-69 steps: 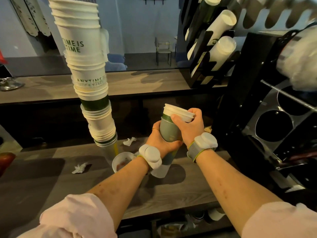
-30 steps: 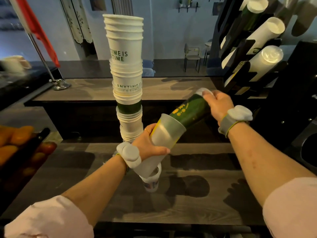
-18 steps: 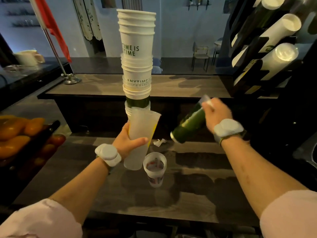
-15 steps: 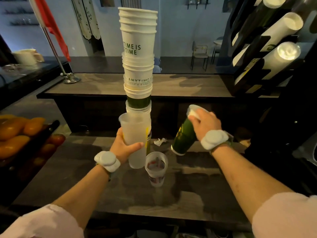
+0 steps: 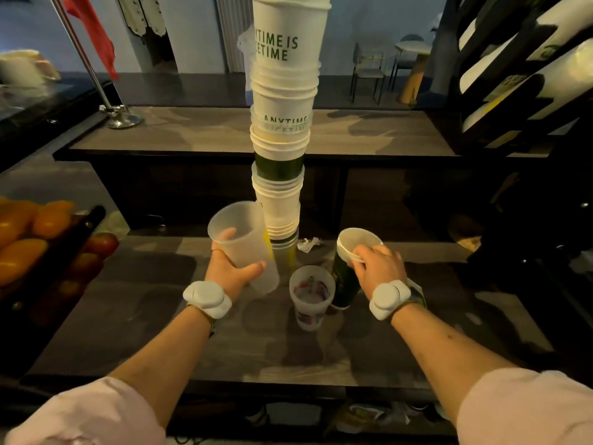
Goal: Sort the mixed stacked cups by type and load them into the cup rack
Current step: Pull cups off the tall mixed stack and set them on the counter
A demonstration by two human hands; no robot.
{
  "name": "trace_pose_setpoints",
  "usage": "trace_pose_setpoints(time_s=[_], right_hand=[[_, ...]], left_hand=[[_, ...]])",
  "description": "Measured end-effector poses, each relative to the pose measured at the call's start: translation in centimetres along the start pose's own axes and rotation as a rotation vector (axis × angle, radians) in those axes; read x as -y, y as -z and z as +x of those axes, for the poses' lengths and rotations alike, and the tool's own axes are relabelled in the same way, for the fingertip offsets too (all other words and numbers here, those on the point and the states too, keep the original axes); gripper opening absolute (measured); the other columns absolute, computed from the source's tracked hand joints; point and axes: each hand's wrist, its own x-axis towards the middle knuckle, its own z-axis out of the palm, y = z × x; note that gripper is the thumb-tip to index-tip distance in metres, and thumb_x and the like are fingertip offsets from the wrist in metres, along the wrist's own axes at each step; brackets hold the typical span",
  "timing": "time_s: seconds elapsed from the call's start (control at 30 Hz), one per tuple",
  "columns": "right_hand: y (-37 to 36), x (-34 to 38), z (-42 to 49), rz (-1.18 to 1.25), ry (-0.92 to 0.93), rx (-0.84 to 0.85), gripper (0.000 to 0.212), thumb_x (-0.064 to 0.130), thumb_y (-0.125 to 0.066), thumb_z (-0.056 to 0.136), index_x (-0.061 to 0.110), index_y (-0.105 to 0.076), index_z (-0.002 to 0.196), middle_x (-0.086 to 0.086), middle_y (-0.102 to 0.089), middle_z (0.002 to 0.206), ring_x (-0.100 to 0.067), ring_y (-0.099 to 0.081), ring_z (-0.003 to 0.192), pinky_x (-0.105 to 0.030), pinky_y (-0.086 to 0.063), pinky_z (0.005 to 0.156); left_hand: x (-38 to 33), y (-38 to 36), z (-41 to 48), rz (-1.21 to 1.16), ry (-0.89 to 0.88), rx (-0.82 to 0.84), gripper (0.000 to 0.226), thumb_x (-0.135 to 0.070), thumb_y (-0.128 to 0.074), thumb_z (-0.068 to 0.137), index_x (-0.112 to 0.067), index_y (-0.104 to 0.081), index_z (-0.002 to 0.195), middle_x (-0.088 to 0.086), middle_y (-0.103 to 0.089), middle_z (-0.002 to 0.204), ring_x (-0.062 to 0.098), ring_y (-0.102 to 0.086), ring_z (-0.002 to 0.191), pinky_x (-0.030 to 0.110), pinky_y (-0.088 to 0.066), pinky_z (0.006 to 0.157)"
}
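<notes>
A tall mixed stack of cups [image 5: 282, 130], white paper, clear plastic and green ones, rises from the middle of the wooden counter [image 5: 134, 316]. My left hand [image 5: 232, 266] grips a frosted plastic cup [image 5: 242, 240], tilted, just left of the stack's base. My right hand [image 5: 377, 266] holds the rim of a dark green paper cup stack [image 5: 343, 282], its base touching or just above the counter. A small frosted cup [image 5: 309, 297] with a printed pattern stands between my hands. The cup rack [image 5: 526, 78] at the upper right holds slanted rows of cups.
Crumpled paper [image 5: 308, 245] lies behind the stack's base. A tray of oranges and apples [image 5: 38, 232] sits at the left edge. A flag stand [image 5: 120, 118] is on the raised back counter. Dark equipment [image 5: 526, 252] fills the right side.
My hands pulled the green cup stack out of the frosted cup. The left hand moved the frosted cup left of the tall stack; the right hand lowered the green stack beside the small frosted cup.
</notes>
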Motion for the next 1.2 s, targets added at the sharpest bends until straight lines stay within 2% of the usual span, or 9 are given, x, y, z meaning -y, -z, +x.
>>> trace_pose_setpoints(time_s=[0.23, 0.43, 0.63, 0.83, 0.93, 1.03, 1.1, 1.13, 1.2], right_hand=[[-1.4, 0.9, -1.2, -0.056, -0.018, 0.126, 0.022, 0.032, -0.045, 0.095, 0.018, -0.058, 0.107, -0.005, -0.065, 0.111, -0.027, -0.051, 0.114, -0.040, -0.031, 0.106], [-1.4, 1.1, -1.5, -0.135, -0.037, 0.266, 0.028, 0.035, -0.052, 0.092, 0.022, -0.054, 0.117, -0.002, -0.061, 0.119, -0.024, -0.045, 0.123, -0.046, -0.024, 0.112], [-1.2, 1.2, -1.7, -0.100, -0.045, 0.237, 0.029, 0.040, -0.057, 0.087, 0.028, -0.053, 0.113, 0.003, -0.061, 0.117, -0.022, -0.043, 0.124, -0.048, -0.021, 0.113], [0.1, 1.6, -1.4, -0.118, -0.044, 0.278, 0.038, 0.053, -0.057, 0.083, 0.030, -0.055, 0.112, 0.005, -0.058, 0.123, -0.021, -0.040, 0.128, -0.050, -0.020, 0.113], [1.5, 2.4, -1.0, -0.151, -0.054, 0.191, 0.049, 0.065, -0.047, 0.082, 0.030, -0.056, 0.116, 0.005, -0.058, 0.124, -0.020, -0.041, 0.126, -0.046, -0.025, 0.110], [4.1, 3.8, 0.1, 0.052, -0.061, -0.079, 0.037, 0.059, -0.051, 0.084, 0.028, -0.061, 0.103, 0.006, -0.065, 0.099, -0.020, -0.052, 0.112, -0.039, -0.037, 0.097], [7.0, 5.1, 1.7, 0.293, -0.051, -0.225, 0.030, 0.050, -0.056, 0.085, 0.026, -0.062, 0.101, 0.008, -0.060, 0.082, -0.021, -0.057, 0.099, -0.035, -0.045, 0.085], [8.4, 5.8, 2.6, 0.419, -0.046, -0.247, 0.029, 0.047, -0.058, 0.086, 0.024, -0.061, 0.104, 0.008, -0.058, 0.082, -0.021, -0.058, 0.094, -0.034, -0.048, 0.082], [12.4, 7.9, 5.1, 0.670, -0.002, -0.279, 0.035, 0.041, -0.060, 0.088, 0.019, -0.056, 0.115, 0.004, -0.059, 0.094, -0.018, -0.058, 0.094, -0.031, -0.049, 0.080]], left_hand=[[6.3, -1.5, -1.9, 0.193, 0.191, 0.037, 0.100, -0.002, -0.082, 0.062, -0.011, -0.024, 0.143, 0.013, -0.047, 0.134, 0.030, -0.045, 0.127, 0.040, -0.039, 0.104], [8.4, -2.8, -3.0, 0.169, 0.177, 0.088, 0.099, 0.009, -0.079, 0.063, -0.006, -0.022, 0.143, 0.014, -0.045, 0.135, 0.024, -0.043, 0.125, 0.025, -0.034, 0.093], [9.4, -1.3, -2.8, 0.193, 0.230, 0.145, 0.106, 0.003, -0.082, 0.063, -0.012, -0.017, 0.145, 0.015, -0.044, 0.139, 0.031, -0.042, 0.130, 0.030, -0.037, 0.097], [8.0, 0.4, -2.6, 0.268, 0.206, 0.271, 0.109, -0.002, -0.084, 0.062, -0.011, -0.015, 0.146, 0.012, -0.035, 0.147, 0.027, -0.034, 0.136, 0.027, -0.031, 0.100], [6.4, 2.2, -2.6, 0.245, 0.229, 0.373, 0.117, -0.018, -0.088, 0.059, -0.019, -0.010, 0.147, 0.008, -0.029, 0.151, 0.025, -0.028, 0.139, 0.033, -0.029, 0.108], [3.5, 3.9, -2.1, 0.161, 0.237, 0.344, 0.126, -0.057, -0.082, 0.045, -0.026, -0.015, 0.147, 0.008, -0.026, 0.154, 0.027, -0.028, 0.141, 0.039, -0.033, 0.109], [0.0, 4.6, -0.8, 0.102, 0.162, 0.220, 0.102, -0.054, -0.077, 0.062, -0.026, -0.023, 0.144, 0.011, -0.031, 0.152, 0.029, -0.034, 0.137, 0.037, -0.038, 0.103], [-2.0, 4.5, 0.3, 0.101, 0.108, 0.198, 0.089, -0.047, -0.073, 0.071, -0.026, -0.026, 0.143, 0.012, -0.033, 0.151, 0.028, -0.036, 0.137, 0.037, -0.039, 0.103], [-7.4, 4.2, 2.6, 0.095, -0.053, 0.158, 0.090, -0.052, -0.073, 0.069, -0.025, -0.029, 0.143, 0.013, -0.036, 0.149, 0.026, -0.036, 0.136, 0.041, -0.036, 0.109]])
